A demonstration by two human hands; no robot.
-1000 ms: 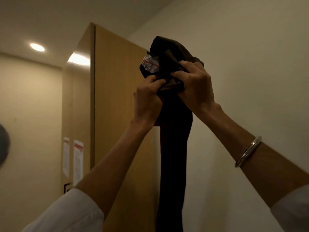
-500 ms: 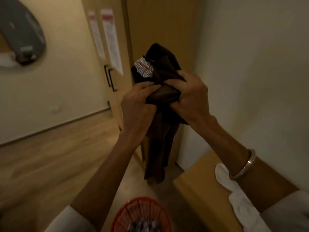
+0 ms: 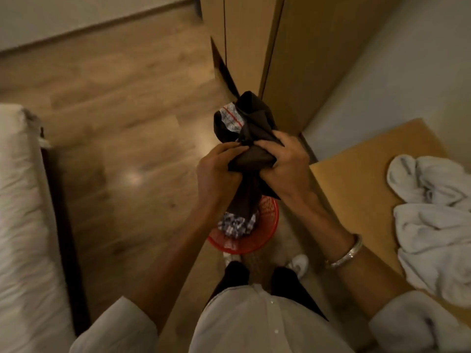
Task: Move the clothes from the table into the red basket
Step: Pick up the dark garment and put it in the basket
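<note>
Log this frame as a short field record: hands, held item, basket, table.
left hand: gripping the dark brown garment
right hand: gripping the same garment
garment: bunched, its tail hanging down over the basket
red basket: on the floor, holds a checked cloth
table: white clothes lying on it
</note>
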